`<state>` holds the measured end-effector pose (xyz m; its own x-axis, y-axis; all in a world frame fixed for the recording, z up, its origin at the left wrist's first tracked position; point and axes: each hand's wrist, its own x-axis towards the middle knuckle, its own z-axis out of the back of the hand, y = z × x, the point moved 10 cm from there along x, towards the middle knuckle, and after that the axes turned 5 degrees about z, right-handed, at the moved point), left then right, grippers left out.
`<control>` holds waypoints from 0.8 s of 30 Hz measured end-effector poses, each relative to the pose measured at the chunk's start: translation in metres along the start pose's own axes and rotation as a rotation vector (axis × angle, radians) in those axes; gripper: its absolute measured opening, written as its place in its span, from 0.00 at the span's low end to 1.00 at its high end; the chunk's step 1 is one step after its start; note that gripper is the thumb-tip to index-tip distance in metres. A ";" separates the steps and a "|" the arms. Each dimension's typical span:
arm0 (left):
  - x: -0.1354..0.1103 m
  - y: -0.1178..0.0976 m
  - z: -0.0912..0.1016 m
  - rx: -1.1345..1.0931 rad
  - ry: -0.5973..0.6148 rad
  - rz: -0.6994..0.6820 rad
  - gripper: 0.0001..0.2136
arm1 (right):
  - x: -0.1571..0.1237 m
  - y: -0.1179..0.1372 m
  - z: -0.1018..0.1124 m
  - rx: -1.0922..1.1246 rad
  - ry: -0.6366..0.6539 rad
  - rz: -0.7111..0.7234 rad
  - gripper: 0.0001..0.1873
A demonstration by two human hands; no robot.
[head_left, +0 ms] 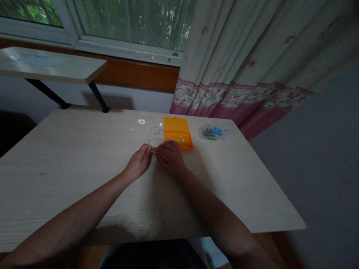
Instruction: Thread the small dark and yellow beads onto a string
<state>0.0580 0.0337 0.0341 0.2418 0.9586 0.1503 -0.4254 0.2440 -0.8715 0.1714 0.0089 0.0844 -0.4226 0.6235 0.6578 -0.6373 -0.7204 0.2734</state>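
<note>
My left hand (141,159) and my right hand (171,156) meet over the middle of the table, fingertips pinched together. Between them is something small, with a bit of yellow showing; its kind is too small to make out. Just beyond the hands lies a clear plastic case (156,136), partly covered by my right fingers. Against its right side stands an opened orange box (176,125) with a few small white pieces inside. My right hand hides the box's near left corner.
A clear tray (202,132) with blue, dark and green small pieces sits at the right of the pale wooden table (108,146). A raised shelf (74,73) on black legs stands at the back left. A curtain (230,67) hangs behind the right edge.
</note>
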 end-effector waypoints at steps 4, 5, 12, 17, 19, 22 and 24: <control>0.001 0.005 -0.001 -0.024 -0.013 0.021 0.16 | -0.001 -0.001 0.002 -0.019 -0.068 0.048 0.08; 0.002 0.006 -0.001 -0.023 -0.012 0.020 0.16 | -0.001 -0.001 0.002 -0.020 -0.083 0.060 0.07; 0.002 0.006 0.000 -0.022 -0.019 0.023 0.16 | -0.001 0.005 0.004 -0.035 -0.098 0.095 0.07; 0.003 0.006 -0.001 -0.054 -0.024 0.014 0.15 | 0.000 0.008 0.002 -0.049 -0.055 0.083 0.08; 0.003 0.006 -0.001 -0.065 -0.019 0.020 0.16 | 0.000 0.005 0.001 -0.044 -0.039 0.059 0.09; 0.002 0.006 0.000 -0.059 -0.021 0.034 0.17 | -0.001 -0.003 0.001 -0.031 -0.049 0.019 0.09; 0.001 0.005 0.000 -0.031 -0.014 0.034 0.17 | -0.002 -0.012 0.003 -0.029 -0.067 -0.033 0.08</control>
<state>0.0565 0.0358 0.0301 0.2155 0.9682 0.1270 -0.4058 0.2071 -0.8902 0.1816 0.0153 0.0821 -0.3573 0.6244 0.6946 -0.6691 -0.6900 0.2760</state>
